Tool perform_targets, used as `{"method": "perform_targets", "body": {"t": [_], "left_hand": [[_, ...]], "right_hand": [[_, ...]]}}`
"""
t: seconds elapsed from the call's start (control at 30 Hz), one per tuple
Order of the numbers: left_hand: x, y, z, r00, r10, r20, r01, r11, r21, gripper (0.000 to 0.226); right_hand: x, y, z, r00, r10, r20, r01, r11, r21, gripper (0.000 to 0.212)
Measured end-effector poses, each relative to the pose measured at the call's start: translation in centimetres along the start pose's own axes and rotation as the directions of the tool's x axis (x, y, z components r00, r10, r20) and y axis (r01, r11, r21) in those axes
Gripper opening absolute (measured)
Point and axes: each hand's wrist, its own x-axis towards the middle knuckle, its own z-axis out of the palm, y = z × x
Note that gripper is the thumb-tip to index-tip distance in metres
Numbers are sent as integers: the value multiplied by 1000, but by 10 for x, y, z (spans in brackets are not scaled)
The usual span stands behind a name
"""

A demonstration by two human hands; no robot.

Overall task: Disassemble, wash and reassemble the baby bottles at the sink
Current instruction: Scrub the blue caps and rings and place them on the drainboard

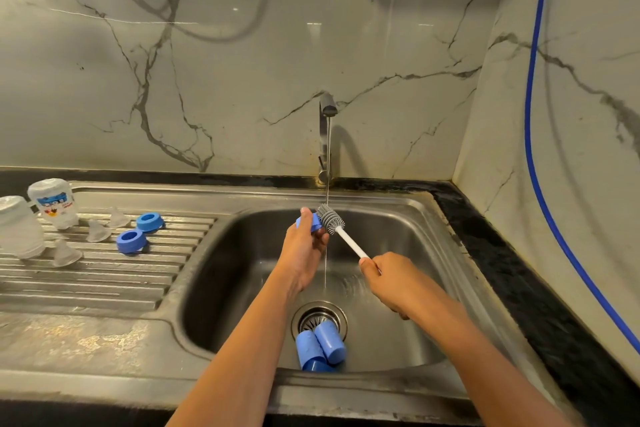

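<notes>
Blue ring (315, 220) half-hidden by left hand (303, 250)

Two frosted bottles (20, 225) stood upside down at the far left of the drainboard (104, 282), the farther one bearing a printed label. Just right of them three clear teats (97, 230) sat on their bases, and two blue collar rings (131, 241) lay flat, close together. The left hand (304, 253) held a third blue ring (313, 221) against the grey head of the white-handled brush (330, 218), gripped by the right hand (391, 279). Two blue caps (330, 341) lay on their sides together by the drain, in the near part of the basin (225, 270).
</notes>
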Motion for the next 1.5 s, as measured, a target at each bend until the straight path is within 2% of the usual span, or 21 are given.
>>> {"method": "perform_targets", "body": {"t": [0.13, 0.23, 0.33, 0.5, 0.57, 0.7, 0.77, 0.93, 1.0, 1.13, 1.27, 1.37, 1.5], "left_hand": [[1, -3, -4, 999, 49, 1, -48, 989, 138, 59], [-1, -7, 0, 996, 7, 89, -21, 988, 151, 43], [-5, -6, 5, 987, -39, 155, 24, 995, 98, 30], [2, 2, 0, 1000, 0, -24, -2, 994, -113, 32], [1, 3, 0, 1000, -11, -3, 10, 993, -121, 32], [-8, 3, 4, 989, -78, 126, 82, 996, -26, 34], [-9, 3, 5, 987, -88, 133, 94, 995, -36, 36], [-5, 8, -2, 1000, 4, -5, -5, 981, -196, 31], [-4, 7, -4, 1000, 22, 0, -21, 991, -133, 32], [-8, 2, 4, 993, -47, 105, 43, 998, 42, 42], [-5, 3, 3, 997, -6, 75, 8, 1000, -28, 37], [-2, 2, -4, 993, 109, 44, -111, 992, 59, 35], [2, 0, -9, 992, 109, 56, -114, 990, 88, 59]], "right_hand": [[0, -1, 1, 1000, -12, -18, 12, 1000, -11, 42], [4, 0, 2, 996, -7, -87, 5, 1000, -30, 44], [7, 2, 0, 991, -23, -131, 20, 1000, -23, 45], [-1, -3, 2, 999, -39, 4, 39, 999, -31, 43], [-2, -4, 3, 999, -44, 2, 44, 999, -22, 44], [-1, -4, -3, 997, -34, -75, 34, 999, -8, 46], [0, -5, -4, 996, -36, -86, 36, 999, -7, 46], [-7, -6, -3, 999, -47, 16, 47, 999, -4, 43], [-6, -6, -1, 999, -51, -3, 50, 998, -32, 43], [0, -2, -1, 997, -17, -79, 16, 1000, -15, 45], [1, -1, 0, 997, -30, -69, 29, 999, -23, 45], [-2, -5, 3, 999, -41, -24, 40, 998, -53, 44], [-1, -4, 4, 999, -35, -35, 34, 999, -43, 44]]}}
